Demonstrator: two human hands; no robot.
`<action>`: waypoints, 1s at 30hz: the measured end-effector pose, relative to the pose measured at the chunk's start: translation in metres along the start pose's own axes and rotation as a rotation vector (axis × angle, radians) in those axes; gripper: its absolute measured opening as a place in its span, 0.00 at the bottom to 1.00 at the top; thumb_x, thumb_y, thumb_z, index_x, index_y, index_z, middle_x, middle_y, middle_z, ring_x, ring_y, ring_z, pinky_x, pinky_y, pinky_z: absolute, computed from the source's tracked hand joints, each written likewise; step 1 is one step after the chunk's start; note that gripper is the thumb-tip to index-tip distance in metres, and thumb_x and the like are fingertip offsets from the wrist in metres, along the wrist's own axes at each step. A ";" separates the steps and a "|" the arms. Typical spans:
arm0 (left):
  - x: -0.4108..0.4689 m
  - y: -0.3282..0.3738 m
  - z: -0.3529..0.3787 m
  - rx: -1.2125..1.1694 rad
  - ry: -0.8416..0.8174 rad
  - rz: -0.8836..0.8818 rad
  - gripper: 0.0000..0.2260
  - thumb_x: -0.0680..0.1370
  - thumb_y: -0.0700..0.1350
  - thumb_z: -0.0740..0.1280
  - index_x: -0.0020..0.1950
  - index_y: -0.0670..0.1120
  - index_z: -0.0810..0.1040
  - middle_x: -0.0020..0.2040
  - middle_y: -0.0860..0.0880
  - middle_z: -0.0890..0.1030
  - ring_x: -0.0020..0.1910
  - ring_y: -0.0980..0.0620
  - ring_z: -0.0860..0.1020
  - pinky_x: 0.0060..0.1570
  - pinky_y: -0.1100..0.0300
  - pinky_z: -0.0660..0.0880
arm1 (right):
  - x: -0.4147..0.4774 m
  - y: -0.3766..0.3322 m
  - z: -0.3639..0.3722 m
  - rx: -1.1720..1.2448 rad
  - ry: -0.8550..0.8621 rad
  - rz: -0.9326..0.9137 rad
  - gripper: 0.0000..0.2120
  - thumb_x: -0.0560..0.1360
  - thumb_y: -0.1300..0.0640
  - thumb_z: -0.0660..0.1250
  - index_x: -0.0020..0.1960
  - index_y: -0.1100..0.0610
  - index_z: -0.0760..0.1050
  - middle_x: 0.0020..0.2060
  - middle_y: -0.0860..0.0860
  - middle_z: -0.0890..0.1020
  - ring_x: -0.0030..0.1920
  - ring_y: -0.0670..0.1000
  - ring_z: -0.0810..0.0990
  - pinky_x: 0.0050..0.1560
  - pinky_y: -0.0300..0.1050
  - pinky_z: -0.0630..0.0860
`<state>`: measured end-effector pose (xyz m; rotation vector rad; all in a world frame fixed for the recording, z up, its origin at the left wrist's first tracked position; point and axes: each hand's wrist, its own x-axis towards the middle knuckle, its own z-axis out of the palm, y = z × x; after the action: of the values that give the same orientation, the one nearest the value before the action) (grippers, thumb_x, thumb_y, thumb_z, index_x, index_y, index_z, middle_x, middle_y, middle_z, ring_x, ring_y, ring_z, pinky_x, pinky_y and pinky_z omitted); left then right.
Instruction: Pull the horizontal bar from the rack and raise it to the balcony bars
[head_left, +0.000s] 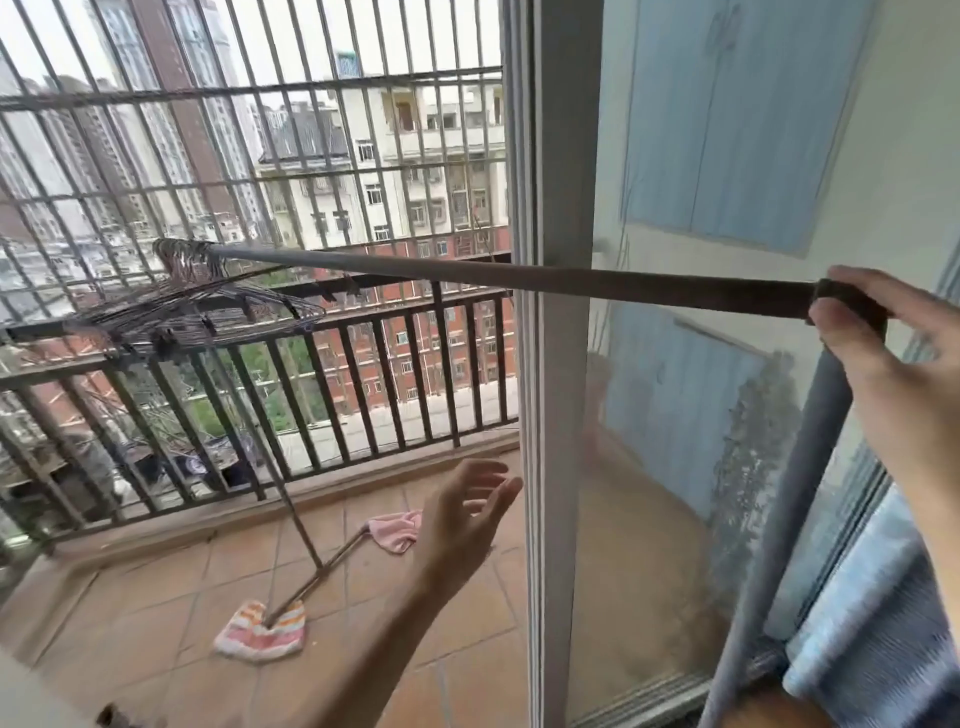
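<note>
Head view: my right hand (857, 322) grips the pole (519, 273) to reach the hangers (197, 306); my left hand (467, 514) hovers, fingers spread, empty.

- Pole (519, 273): metal, matt grey, smooth; its dark end sleeve (847, 304), pinched in the right hand (883, 332), looks like rubber or plastic, dull.
- Hangers (197, 296): thin wire, with a faint metallic shine.
- Railing (363, 353): dark painted metal, matt.
- Grille (260, 93): metal bars, grey, dull.
- Floor (130, 623): brown-orange tiles, matt, with pale grout lines.
- Striped cloth (260, 631): soft towelling, rough nap.
- Pink cloth (397, 530): soft fabric, matt.
- Rod (317, 571) on the floor: thin metal, dull.
- Door frame (561, 364): pale grey metal, smooth, satin.
- Glass (701, 415): glossy, reflective, smeared with dusty streaks.
- Curtain (872, 649): blue-grey cloth, pleated, matt.
</note>
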<state>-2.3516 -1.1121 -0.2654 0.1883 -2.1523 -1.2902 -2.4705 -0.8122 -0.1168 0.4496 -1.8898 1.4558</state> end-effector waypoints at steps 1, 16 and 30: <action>-0.002 0.000 0.010 -0.016 0.004 -0.010 0.21 0.71 0.64 0.68 0.54 0.49 0.81 0.48 0.55 0.84 0.45 0.62 0.82 0.41 0.70 0.76 | 0.002 0.004 -0.002 0.002 -0.021 0.001 0.20 0.70 0.29 0.65 0.59 0.34 0.78 0.53 0.44 0.84 0.58 0.43 0.81 0.66 0.50 0.74; -0.074 0.054 0.112 -0.067 0.101 -0.191 0.09 0.76 0.58 0.69 0.51 0.55 0.83 0.46 0.54 0.85 0.46 0.54 0.84 0.46 0.63 0.79 | -0.023 0.119 -0.055 0.460 -0.746 0.250 0.19 0.70 0.67 0.65 0.60 0.57 0.79 0.50 0.43 0.87 0.50 0.43 0.83 0.60 0.37 0.76; -0.129 0.102 0.263 0.052 0.394 -0.432 0.13 0.74 0.50 0.72 0.58 0.51 0.81 0.50 0.56 0.84 0.49 0.57 0.82 0.47 0.62 0.79 | -0.034 0.188 -0.039 0.523 -1.057 0.014 0.17 0.69 0.48 0.74 0.58 0.47 0.83 0.51 0.37 0.85 0.51 0.45 0.83 0.52 0.32 0.75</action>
<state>-2.3789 -0.8084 -0.3235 0.8922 -1.8588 -1.2912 -2.5563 -0.7220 -0.2669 1.7225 -2.1895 1.9165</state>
